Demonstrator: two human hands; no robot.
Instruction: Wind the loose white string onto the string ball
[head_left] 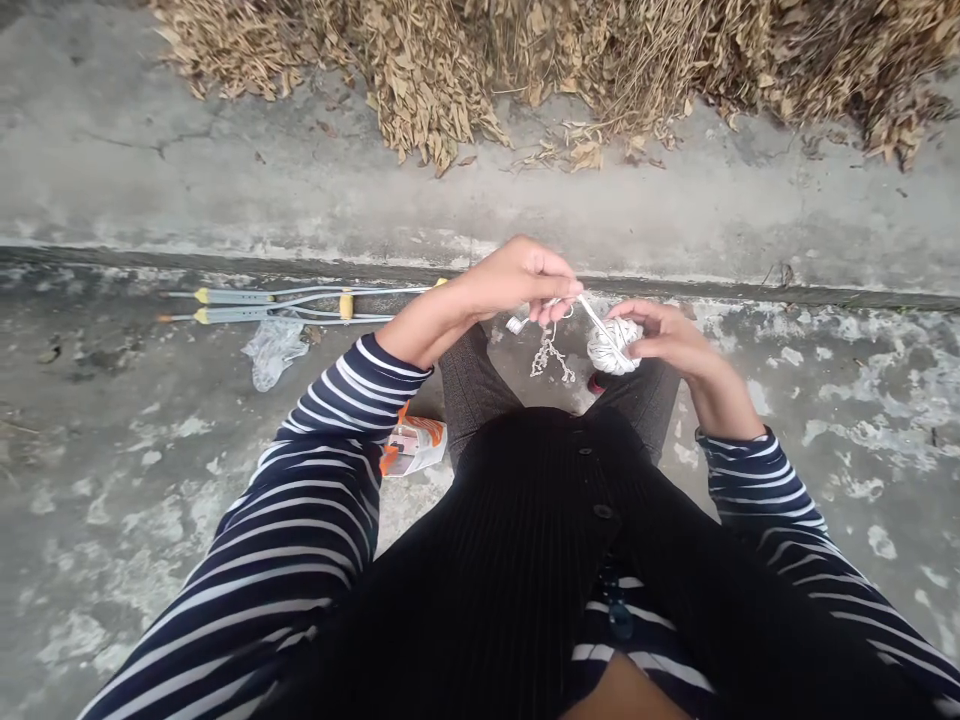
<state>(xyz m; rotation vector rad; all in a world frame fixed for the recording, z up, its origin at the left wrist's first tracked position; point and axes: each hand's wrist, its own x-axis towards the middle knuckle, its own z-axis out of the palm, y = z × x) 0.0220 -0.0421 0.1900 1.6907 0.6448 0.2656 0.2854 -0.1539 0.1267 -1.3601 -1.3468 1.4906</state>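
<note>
My left hand (536,280) is closed in a pinch on a white yarn strand (595,313), which runs taut down to a ball of white yarn (613,346). My right hand (660,335) grips that ball from its right side, over my right thigh. Below my left fingers dangles a short, curly, knotted-looking white piece (553,358), apart from the ground as far as I can tell. A small white end with dark marks (516,325) sticks out beside the same fingers; its kind is unclear. The inside of my left palm is hidden.
A pair of grey and yellow crutches (300,305) lies on the concrete at the left, beside a crumpled clear plastic bag (275,350). An orange and white bag (416,445) is near my left leg. Dry leaves (435,80) cover the raised concrete ledge (262,190) ahead.
</note>
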